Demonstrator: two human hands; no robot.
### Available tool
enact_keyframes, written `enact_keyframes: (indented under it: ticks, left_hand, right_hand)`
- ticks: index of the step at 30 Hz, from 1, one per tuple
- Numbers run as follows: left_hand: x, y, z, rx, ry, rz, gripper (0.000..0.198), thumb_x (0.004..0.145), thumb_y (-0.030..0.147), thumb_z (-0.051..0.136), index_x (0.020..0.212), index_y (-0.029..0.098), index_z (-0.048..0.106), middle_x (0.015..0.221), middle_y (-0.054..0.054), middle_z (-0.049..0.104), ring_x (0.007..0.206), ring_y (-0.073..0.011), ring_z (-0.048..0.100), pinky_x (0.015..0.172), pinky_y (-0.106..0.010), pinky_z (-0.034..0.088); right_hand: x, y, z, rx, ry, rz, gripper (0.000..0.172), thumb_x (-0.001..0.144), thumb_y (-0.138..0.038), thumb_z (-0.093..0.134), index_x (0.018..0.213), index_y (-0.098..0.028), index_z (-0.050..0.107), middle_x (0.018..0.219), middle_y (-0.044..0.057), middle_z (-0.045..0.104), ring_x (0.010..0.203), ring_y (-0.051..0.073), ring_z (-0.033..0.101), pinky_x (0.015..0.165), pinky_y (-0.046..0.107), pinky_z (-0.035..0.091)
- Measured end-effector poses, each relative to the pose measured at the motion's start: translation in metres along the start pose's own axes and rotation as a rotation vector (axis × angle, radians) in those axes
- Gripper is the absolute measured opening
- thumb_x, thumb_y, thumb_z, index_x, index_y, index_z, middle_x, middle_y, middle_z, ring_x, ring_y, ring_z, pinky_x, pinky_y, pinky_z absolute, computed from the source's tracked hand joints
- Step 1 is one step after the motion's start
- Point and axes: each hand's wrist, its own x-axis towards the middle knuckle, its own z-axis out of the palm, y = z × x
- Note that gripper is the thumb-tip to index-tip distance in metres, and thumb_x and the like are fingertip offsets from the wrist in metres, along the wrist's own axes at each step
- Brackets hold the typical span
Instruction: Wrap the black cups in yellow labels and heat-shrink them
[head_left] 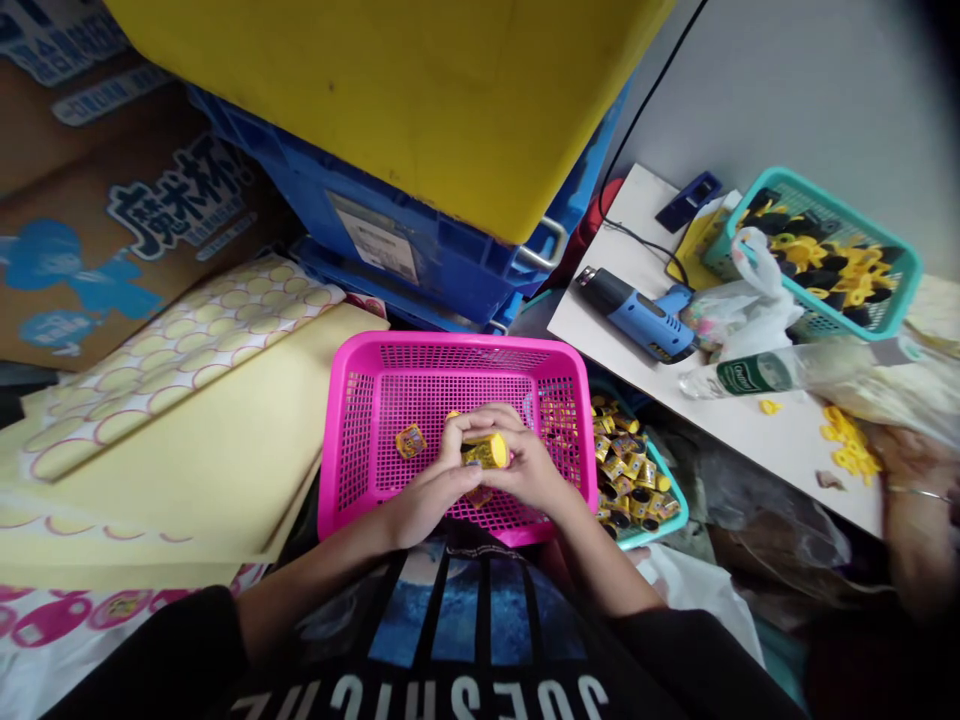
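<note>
Over the pink basket [457,345], my left hand [435,492] and my right hand [534,468] are closed together around a small printed cylinder [486,452]. Its bright yellow round end faces right, and dark print covers its side. Fingers of both hands hide part of it. Below, a similar printed piece [411,441] lies on the basket floor, left of my hands. Another piece under my hands is mostly covered. To the right of the pink basket, a green basket [679,522] holds a heap of such cylinders, some with black ends and some with yellow.
On the white table [780,440] are a blue heat gun [637,315], a plastic bottle [750,376], loose yellow parts [847,445] and a teal basket [900,300] of yellow and black parts. Another person's arm [919,520] is at right. Blue crates [420,260] stand ahead; cardboard boxes [82,220] are left.
</note>
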Motion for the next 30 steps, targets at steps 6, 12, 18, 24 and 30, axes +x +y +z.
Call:
enact_keyframes:
  ticks: [6, 12, 18, 24, 30]
  left_hand:
    - [0.007, 0.003, -0.007, 0.178, 0.041, 0.094, 0.037, 0.089, 0.025, 0.057, 0.124, 0.026, 0.045, 0.13, -0.009, 0.053, 0.127, -0.0249, 0.049, 0.108, -0.044, 0.039]
    - [0.005, 0.018, -0.013, 0.237, 0.212, 0.126, 0.025, 0.079, 0.024, 0.072, 0.102, 0.019, 0.064, 0.114, -0.009, 0.069, 0.11, -0.0232, 0.064, 0.104, -0.045, 0.048]
    - [-0.001, 0.026, -0.013, 0.165, 0.138, 0.072, 0.04, 0.077, 0.017, 0.075, 0.115, 0.022, 0.067, 0.124, -0.009, 0.069, 0.113, -0.0212, 0.065, 0.104, -0.044, 0.05]
    - [-0.003, 0.027, -0.012, 0.178, 0.071, -0.011, 0.041, 0.074, 0.019, 0.077, 0.114, 0.023, 0.07, 0.108, -0.008, 0.075, 0.095, -0.0204, 0.073, 0.092, -0.041, 0.058]
    - [-0.002, 0.028, -0.013, 0.167, 0.031, 0.015, 0.04, 0.071, 0.017, 0.08, 0.108, 0.028, 0.073, 0.106, -0.005, 0.076, 0.089, -0.0154, 0.074, 0.084, -0.025, 0.059]
  right_hand:
    - [-0.002, 0.002, 0.005, 0.021, 0.072, 0.071, 0.029, 0.08, -0.043, 0.073, 0.106, -0.03, 0.069, 0.113, 0.005, 0.064, 0.11, 0.025, 0.055, 0.098, 0.051, 0.043]
    - [-0.011, -0.003, 0.003, 0.243, 0.167, 0.106, 0.071, 0.076, -0.045, 0.077, 0.138, -0.036, 0.044, 0.128, 0.007, 0.057, 0.119, 0.024, 0.055, 0.102, 0.047, 0.045]
    - [-0.007, -0.013, -0.003, 0.079, 0.22, 0.029, 0.037, 0.076, -0.041, 0.078, 0.109, -0.03, 0.065, 0.104, 0.004, 0.06, 0.1, 0.021, 0.059, 0.089, 0.041, 0.051]
    - [-0.008, -0.016, -0.006, 0.144, 0.163, 0.006, 0.042, 0.073, -0.046, 0.079, 0.109, -0.03, 0.066, 0.105, 0.004, 0.061, 0.098, 0.019, 0.061, 0.087, 0.039, 0.052]
    - [-0.01, -0.018, -0.001, 0.27, 0.18, 0.0, 0.041, 0.073, -0.046, 0.079, 0.106, -0.025, 0.067, 0.103, 0.004, 0.063, 0.096, 0.018, 0.062, 0.085, 0.034, 0.052]
